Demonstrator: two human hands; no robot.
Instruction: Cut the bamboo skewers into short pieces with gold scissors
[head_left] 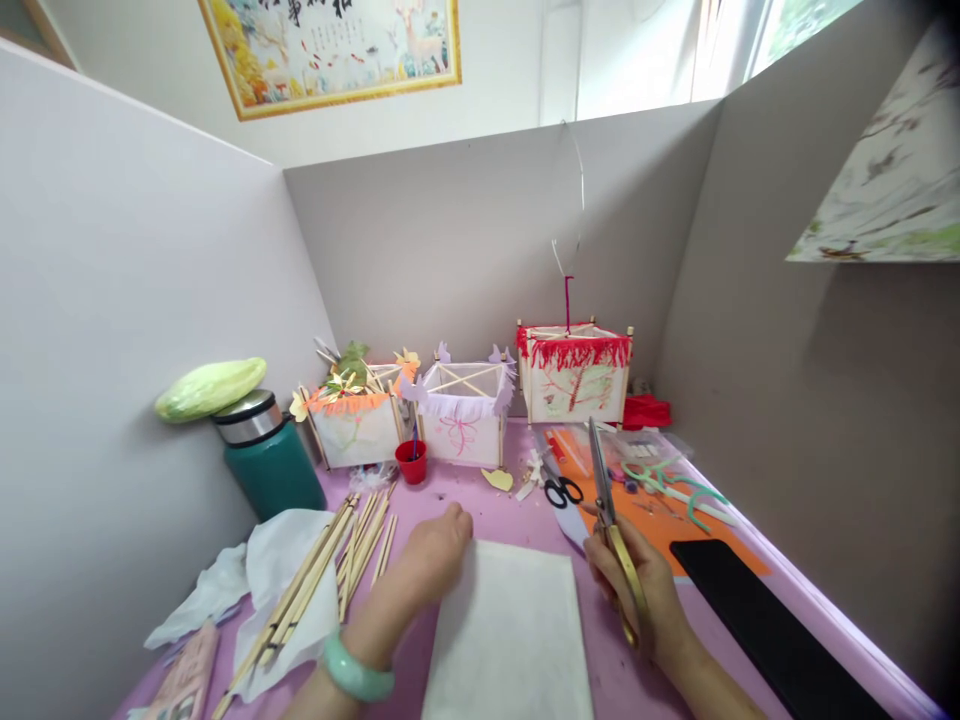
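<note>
A white sheet [517,630], of cloth or paper, lies flat on the purple table in front of me. By its far left corner is my left hand [441,548], its fingers curled closed; whether they pinch the sheet's edge is hidden. A pale green bangle [358,672] circles that wrist. In my right hand [637,575], right of the sheet, is a pair of scissors [606,485] with gold handles. Their blades point up and away from me and look closed. Smaller black-handled scissors [562,491] lie on the table just beyond that hand.
Wooden sticks [364,545] and white cloth pieces [289,560] lie left, near a teal bottle [270,460]. Paper lanterns with purple trim [461,430], orange trim [356,430] and red fringe [576,375] stand behind. A black phone-like slab [765,620] lies right.
</note>
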